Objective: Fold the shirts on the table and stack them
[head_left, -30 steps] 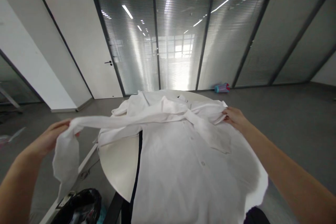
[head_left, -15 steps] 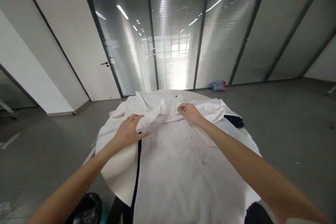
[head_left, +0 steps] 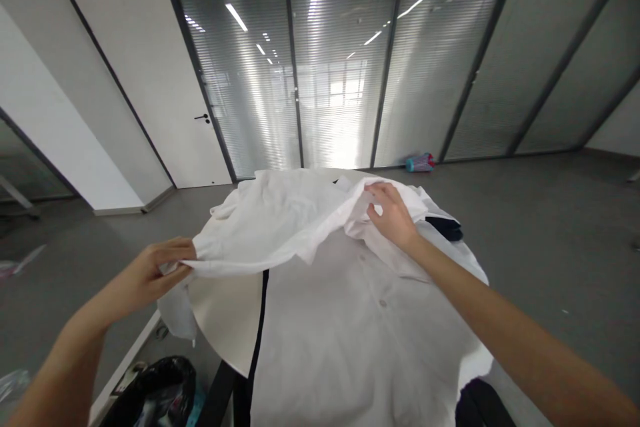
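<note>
A white buttoned shirt [head_left: 340,333] lies spread over a round cream table [head_left: 225,307], its lower part toward me. My left hand [head_left: 160,267] pinches the edge of a white sleeve-like piece of the shirt, pulled out past the table's left side; a bit of cloth hangs below the fingers. At the far right of the shirt my right hand [head_left: 393,213] grips a bunched fold between thumb and fingers. Between the two hands the cloth stretches in a slanting band. Dark navy fabric [head_left: 445,228] shows beneath the white at the right.
A bin with a black liner [head_left: 170,380] stands on the floor at lower left. By the glass partition [head_left: 340,80] lies a blue and pink cylindrical object [head_left: 420,163]. A white door [head_left: 145,80] is at the back left.
My left hand has moved left and toward me, drawing the white cloth out flat past the table edge. My right hand has shifted slightly right with a fold of it.
</note>
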`<state>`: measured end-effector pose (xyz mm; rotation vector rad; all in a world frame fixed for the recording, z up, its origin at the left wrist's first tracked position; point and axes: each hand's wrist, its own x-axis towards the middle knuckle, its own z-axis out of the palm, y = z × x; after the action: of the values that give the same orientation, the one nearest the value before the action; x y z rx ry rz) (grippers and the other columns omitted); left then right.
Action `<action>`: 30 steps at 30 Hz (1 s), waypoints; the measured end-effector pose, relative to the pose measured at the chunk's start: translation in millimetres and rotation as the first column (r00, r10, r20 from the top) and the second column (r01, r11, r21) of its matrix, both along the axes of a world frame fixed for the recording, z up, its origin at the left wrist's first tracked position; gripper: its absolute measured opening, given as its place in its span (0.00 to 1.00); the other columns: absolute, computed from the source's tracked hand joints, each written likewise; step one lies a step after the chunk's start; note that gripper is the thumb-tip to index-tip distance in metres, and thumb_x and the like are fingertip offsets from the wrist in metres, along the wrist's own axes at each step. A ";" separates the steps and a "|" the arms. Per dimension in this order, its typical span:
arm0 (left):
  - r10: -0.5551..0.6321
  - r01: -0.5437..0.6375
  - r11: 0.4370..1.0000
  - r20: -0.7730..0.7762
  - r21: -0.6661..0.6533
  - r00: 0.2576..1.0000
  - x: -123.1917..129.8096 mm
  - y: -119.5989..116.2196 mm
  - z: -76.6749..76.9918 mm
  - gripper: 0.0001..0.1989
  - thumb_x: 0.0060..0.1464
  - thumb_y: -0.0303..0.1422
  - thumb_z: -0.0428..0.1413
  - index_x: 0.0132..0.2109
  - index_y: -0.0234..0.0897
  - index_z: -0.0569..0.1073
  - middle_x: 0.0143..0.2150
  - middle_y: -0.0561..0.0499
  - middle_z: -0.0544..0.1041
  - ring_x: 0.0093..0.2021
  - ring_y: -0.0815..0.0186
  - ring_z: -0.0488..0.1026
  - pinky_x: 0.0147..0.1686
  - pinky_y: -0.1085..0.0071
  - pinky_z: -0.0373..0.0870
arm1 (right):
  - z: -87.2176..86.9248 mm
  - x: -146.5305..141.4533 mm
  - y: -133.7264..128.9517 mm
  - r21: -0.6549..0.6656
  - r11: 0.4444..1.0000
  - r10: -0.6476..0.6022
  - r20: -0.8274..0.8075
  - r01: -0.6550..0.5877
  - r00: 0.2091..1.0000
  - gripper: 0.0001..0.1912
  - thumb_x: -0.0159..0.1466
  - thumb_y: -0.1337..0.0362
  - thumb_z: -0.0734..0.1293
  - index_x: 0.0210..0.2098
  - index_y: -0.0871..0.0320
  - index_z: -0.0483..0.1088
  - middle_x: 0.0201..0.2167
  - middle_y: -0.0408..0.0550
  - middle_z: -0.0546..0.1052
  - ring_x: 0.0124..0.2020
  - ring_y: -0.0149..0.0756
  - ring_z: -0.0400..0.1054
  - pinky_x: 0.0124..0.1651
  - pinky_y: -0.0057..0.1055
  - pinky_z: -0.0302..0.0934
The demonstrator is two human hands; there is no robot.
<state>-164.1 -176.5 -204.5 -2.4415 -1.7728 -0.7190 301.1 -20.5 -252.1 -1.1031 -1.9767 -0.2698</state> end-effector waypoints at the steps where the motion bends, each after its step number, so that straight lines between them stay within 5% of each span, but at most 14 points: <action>1: -0.012 0.010 0.999 -0.061 -0.040 0.998 -5.9 -5.8 -9.8 0.15 0.56 0.40 0.50 0.29 0.42 0.79 0.37 0.47 0.77 0.38 0.61 0.72 0.41 0.68 0.72 | 3.0 5.6 1.6 -0.008 0.998 -0.067 0.011 0.067 0.998 0.25 0.62 0.71 0.61 0.58 0.57 0.70 0.49 0.57 0.73 0.51 0.49 0.68 0.56 0.46 0.62; 5: 0.204 -0.240 0.962 -0.238 -0.133 0.950 -2.8 -27.6 -51.2 0.17 0.55 0.36 0.49 0.41 0.46 0.83 0.38 0.45 0.77 0.38 0.57 0.75 0.41 0.65 0.71 | 12.5 14.7 -2.3 -0.335 0.923 -0.159 0.110 0.187 0.981 0.35 0.60 0.67 0.66 0.67 0.52 0.59 0.29 0.44 0.76 0.33 0.44 0.72 0.41 0.38 0.65; 8: 0.389 -0.453 0.844 -0.255 -0.287 0.885 17.7 -45.7 -72.0 0.25 0.63 0.39 0.43 0.61 0.47 0.74 0.31 0.46 0.78 0.34 0.55 0.78 0.36 0.65 0.71 | 11.4 13.5 -6.6 -0.672 0.737 0.069 -0.034 -0.074 0.997 0.33 0.60 0.66 0.65 0.65 0.52 0.60 0.20 0.36 0.72 0.22 0.37 0.69 0.31 0.30 0.62; 10: 0.436 -0.464 0.807 -0.160 -0.366 0.885 30.8 -53.1 -81.8 0.28 0.66 0.43 0.39 0.68 0.46 0.64 0.25 0.49 0.77 0.28 0.56 0.78 0.34 0.64 0.72 | 7.3 13.2 -5.7 -0.754 0.592 0.190 -0.213 -0.285 0.959 0.26 0.57 0.66 0.64 0.56 0.54 0.66 0.20 0.36 0.73 0.20 0.35 0.68 0.28 0.29 0.62; 11: 0.418 -0.402 0.816 -0.056 -0.416 0.907 35.8 -54.1 -86.0 0.29 0.66 0.45 0.38 0.70 0.45 0.61 0.25 0.50 0.77 0.26 0.57 0.77 0.33 0.65 0.73 | 5.1 13.6 -4.3 -0.734 0.581 0.210 -0.282 -0.351 0.936 0.21 0.55 0.65 0.64 0.50 0.55 0.68 0.23 0.38 0.74 0.21 0.35 0.69 0.28 0.29 0.62; 13: 0.329 -0.198 0.870 0.231 -0.452 0.916 41.9 -49.8 -92.9 0.30 0.66 0.50 0.37 0.68 0.45 0.62 0.34 0.48 0.81 0.29 0.58 0.80 0.32 0.65 0.75 | 2.2 14.6 -0.6 -0.616 0.678 0.214 -0.357 -0.402 0.909 0.12 0.53 0.62 0.65 0.38 0.55 0.67 0.30 0.42 0.76 0.26 0.35 0.70 0.31 0.30 0.64; 16: 0.197 -0.109 0.974 0.496 -0.200 0.846 44.3 -29.1 -93.7 0.28 0.66 0.52 0.39 0.61 0.44 0.71 0.58 0.45 0.76 0.52 0.54 0.78 0.46 0.61 0.78 | 5.8 12.7 3.9 -0.403 0.837 0.213 -0.383 -0.370 0.899 0.10 0.56 0.56 0.64 0.35 0.54 0.64 0.39 0.48 0.75 0.33 0.37 0.71 0.38 0.35 0.66; 20: 0.152 -0.295 0.925 0.477 0.240 0.865 51.1 16.3 -62.0 0.27 0.68 0.45 0.41 0.69 0.41 0.61 0.68 0.44 0.65 0.69 0.56 0.60 0.67 0.57 0.58 | 35.8 -1.5 10.5 -0.161 0.955 0.197 -0.286 -0.250 0.938 0.21 0.61 0.54 0.62 0.50 0.57 0.62 0.52 0.57 0.72 0.49 0.47 0.70 0.53 0.43 0.64; 25: 0.140 -0.334 0.783 0.374 0.524 0.917 85.6 60.1 21.8 0.37 0.67 0.37 0.47 0.75 0.39 0.39 0.75 0.42 0.47 0.73 0.53 0.51 0.68 0.54 0.59 | 115.2 -15.0 21.1 0.085 0.992 0.108 -0.138 -0.097 0.985 0.37 0.67 0.54 0.59 0.70 0.59 0.44 0.69 0.60 0.56 0.65 0.54 0.58 0.63 0.49 0.58; 30: 0.062 -0.365 0.476 0.383 0.801 0.922 111.0 48.4 100.8 0.43 0.64 0.39 0.55 0.74 0.41 0.37 0.76 0.46 0.40 0.75 0.53 0.39 0.72 0.52 0.48 | 192.7 -9.9 -10.8 0.368 0.930 0.030 -0.084 0.003 0.996 0.38 0.72 0.54 0.54 0.74 0.61 0.30 0.75 0.56 0.39 0.74 0.50 0.39 0.68 0.49 0.53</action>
<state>-53.1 -128.1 -103.7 -1.4196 -1.2185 -1.5472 291.1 -31.4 -59.3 -0.8426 -1.7626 -0.5516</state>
